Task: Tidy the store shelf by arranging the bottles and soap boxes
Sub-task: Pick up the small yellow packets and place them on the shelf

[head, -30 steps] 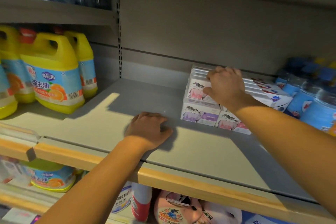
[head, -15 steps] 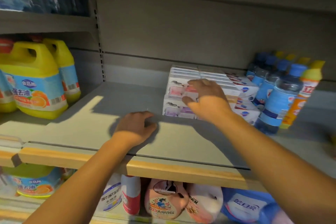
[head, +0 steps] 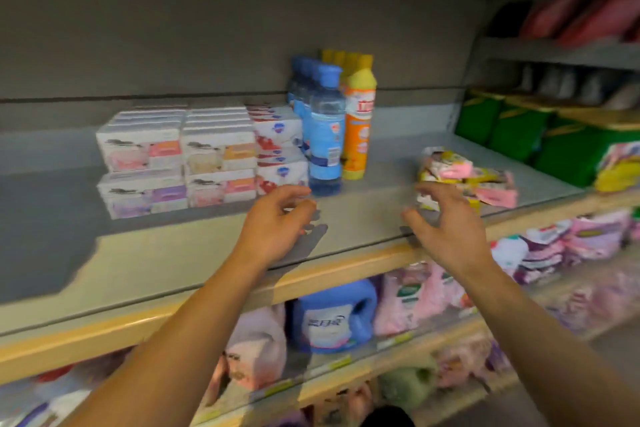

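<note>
At the left of the grey shelf (head: 207, 253) stand the soap boxes (head: 180, 156), stacked in two layers and in neat rows, touching one another. They look like light, stiff cardboard with flat faces, so I judge they slide easily as a block; it is better to press on the flat sides than to pinch a corner, because the thin card could dent.

The left hand (head: 277, 229) hovers just in front of the right end of the boxes, with fingers loosely curved and holding nothing.

Just beside the boxes stand the blue bottles (head: 323, 135) in a row going backward, and next to them the yellow and orange bottles (head: 358, 121). They are upright, tall and narrow, probably full and rather heavy, with smooth plastic that may slip. They could tip, so one should take them round the body, low, not at the cap.

The right hand (head: 446, 229) is spread open and empty, near a loose pile of pink and yellow packets (head: 467, 173), which look soft.
</note>
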The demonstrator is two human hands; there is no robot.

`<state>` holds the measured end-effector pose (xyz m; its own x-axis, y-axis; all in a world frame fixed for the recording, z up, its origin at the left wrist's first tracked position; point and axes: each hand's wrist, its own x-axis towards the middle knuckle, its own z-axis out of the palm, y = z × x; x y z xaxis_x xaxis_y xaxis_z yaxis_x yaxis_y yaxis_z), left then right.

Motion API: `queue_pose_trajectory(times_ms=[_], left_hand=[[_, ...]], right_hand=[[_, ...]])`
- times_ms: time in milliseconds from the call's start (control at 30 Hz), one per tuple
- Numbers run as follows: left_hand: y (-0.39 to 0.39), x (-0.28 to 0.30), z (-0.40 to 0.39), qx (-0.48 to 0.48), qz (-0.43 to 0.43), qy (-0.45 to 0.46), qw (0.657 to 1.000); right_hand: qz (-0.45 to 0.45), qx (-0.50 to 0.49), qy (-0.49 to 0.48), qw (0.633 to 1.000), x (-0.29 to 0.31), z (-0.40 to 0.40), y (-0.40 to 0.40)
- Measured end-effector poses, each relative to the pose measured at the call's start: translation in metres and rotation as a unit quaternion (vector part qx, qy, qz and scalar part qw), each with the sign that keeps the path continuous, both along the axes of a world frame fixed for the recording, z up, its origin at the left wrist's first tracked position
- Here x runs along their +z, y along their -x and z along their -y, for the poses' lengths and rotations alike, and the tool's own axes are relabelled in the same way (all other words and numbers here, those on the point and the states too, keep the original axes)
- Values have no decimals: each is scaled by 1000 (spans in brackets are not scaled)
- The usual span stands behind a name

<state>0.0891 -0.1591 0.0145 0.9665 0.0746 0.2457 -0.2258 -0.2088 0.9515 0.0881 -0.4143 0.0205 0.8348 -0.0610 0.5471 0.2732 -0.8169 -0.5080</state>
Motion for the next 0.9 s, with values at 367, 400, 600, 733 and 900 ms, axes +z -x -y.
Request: queue_pose_trajectory(times_ms=[367, 400, 600, 733, 900], left_hand=[[-29, -7, 53, -1, 0, -41, 999], [-30, -7, 52, -2, 2, -44, 999], [-30, -8, 53, -9, 7, -51, 999], [-29, -7, 54, 2, 10, -65, 998], [-33, 12, 72, -114, -142, 109, 977]], right_hand=[[-44, -24, 83, 995, -26, 75, -39], [-25, 3, 73, 997, -27, 72, -37], [-149, 106, 70, 981, -8, 61, -42], [-161, 88, 31, 983, 2, 55, -47], [-33, 169, -40, 984, 0, 27, -35]])
